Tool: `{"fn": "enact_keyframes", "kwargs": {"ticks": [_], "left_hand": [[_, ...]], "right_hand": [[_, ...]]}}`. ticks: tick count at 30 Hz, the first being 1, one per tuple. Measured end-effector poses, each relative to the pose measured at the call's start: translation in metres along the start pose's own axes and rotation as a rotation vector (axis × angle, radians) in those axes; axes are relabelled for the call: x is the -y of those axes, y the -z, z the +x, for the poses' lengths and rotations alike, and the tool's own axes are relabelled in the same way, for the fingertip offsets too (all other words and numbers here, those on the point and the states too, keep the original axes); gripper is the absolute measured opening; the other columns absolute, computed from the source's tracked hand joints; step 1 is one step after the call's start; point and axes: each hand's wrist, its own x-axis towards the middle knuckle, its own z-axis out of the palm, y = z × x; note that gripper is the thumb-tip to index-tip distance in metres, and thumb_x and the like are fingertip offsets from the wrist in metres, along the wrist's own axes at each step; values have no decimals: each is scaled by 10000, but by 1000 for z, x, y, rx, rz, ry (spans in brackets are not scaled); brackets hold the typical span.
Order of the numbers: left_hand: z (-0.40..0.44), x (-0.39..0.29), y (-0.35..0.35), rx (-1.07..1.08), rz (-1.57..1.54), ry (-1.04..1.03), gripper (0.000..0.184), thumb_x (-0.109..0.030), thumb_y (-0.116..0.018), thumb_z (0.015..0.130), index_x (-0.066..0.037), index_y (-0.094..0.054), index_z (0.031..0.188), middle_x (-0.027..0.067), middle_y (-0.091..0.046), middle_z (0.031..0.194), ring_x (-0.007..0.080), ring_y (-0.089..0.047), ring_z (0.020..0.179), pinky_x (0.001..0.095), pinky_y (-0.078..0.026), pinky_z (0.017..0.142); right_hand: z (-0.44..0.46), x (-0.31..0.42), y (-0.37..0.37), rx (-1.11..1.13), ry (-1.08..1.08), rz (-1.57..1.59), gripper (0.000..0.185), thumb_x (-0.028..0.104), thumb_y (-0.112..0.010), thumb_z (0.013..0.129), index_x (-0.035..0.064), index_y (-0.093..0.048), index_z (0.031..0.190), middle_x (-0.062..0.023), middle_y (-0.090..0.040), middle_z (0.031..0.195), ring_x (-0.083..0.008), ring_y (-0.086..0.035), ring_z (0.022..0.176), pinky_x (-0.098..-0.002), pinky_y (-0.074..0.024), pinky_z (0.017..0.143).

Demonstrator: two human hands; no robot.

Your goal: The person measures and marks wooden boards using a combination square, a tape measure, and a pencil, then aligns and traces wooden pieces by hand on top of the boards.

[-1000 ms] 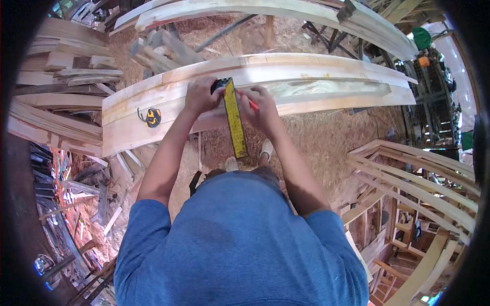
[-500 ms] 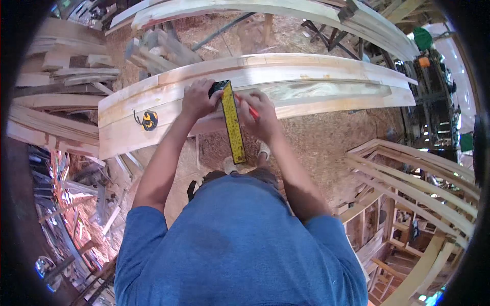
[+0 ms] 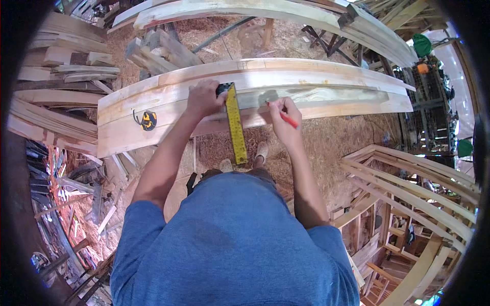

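My left hand (image 3: 205,97) is closed on the dark stock of a try square, pressed against the wooden boards. The square's yellow blade (image 3: 235,127) with black markings reaches over the near board edge toward my body. In my right hand (image 3: 286,120) is a red pencil (image 3: 289,120), its tip close to the board to the right of the square. Beneath both hands lie long pale boards (image 3: 168,97) side by side. On the left part of the near board rests a yellow and black tape measure (image 3: 148,121).
Stacked timber (image 3: 61,97) lies on the left. Another long beam (image 3: 245,9) runs across the far side. Wooden frames (image 3: 408,188) stand at the lower right. Sawdust (image 3: 326,148) covers the floor, and wood offcuts (image 3: 97,188) are scattered at the lower left.
My right hand has moved away from the square to the right with the pencil. My left hand and the square have shifted only slightly right in view.
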Motion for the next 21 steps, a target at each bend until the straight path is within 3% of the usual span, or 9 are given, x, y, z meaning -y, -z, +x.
{"fn": "enact_keyframes", "kwargs": {"ticks": [5, 9, 12, 15, 16, 21], "left_hand": [[6, -18, 6, -37, -6, 73, 438, -492, -686, 845, -89, -691, 1017, 127, -701, 1040, 322, -660, 1034, 518, -470, 859], [4, -26, 13, -7, 0, 118, 448, -502, -707, 833, -90, -696, 1011, 127, -706, 1059, 317, -660, 1049, 504, -478, 867], [4, -22, 6, -27, 7, 100, 442, -510, -673, 849, -102, -681, 1018, 101, -701, 1062, 292, -649, 1068, 528, -454, 867], [5, -17, 0, -24, -4, 90, 445, -512, -672, 849, -102, -681, 1021, 106, -700, 1071, 295, -648, 1070, 531, -455, 871], [6, -17, 0, -13, -4, 99, 447, -513, -673, 848, -102, -682, 1023, 108, -699, 1076, 295, -648, 1073, 531, -457, 872], [6, -15, -1, 18, 21, 129, 454, -513, -676, 842, -98, -685, 1028, 119, -698, 1097, 295, -646, 1090, 526, -464, 885]], "right_hand": [[28, -11, -15, 57, 32, 127, 285, 209, -573, 1014, -20, -669, 1154, -111, -734, 938, -140, -685, 850, -286, -546, 768], [43, -34, -29, 89, 200, -26, 261, 194, -590, 1005, -26, -682, 1112, -110, -735, 877, -159, -698, 787, -304, -559, 748], [54, -27, -40, 134, 70, 29, 225, 173, -636, 981, -30, -684, 1064, -108, -731, 841, -154, -701, 775, -303, -561, 733], [66, -42, -60, 112, 83, 39, 199, 152, -682, 952, -32, -677, 1028, -106, -727, 820, -148, -701, 763, -301, -558, 708], [69, -45, -64, 37, 178, -13, 199, 176, -706, 885, -7, -693, 964, -197, -706, 807, -343, -715, 764, -394, -560, 717], [85, -59, -79, 84, 245, -41, 189, 171, -723, 856, -1, -675, 919, -217, -690, 809, -387, -697, 793, -418, -558, 715]]}}
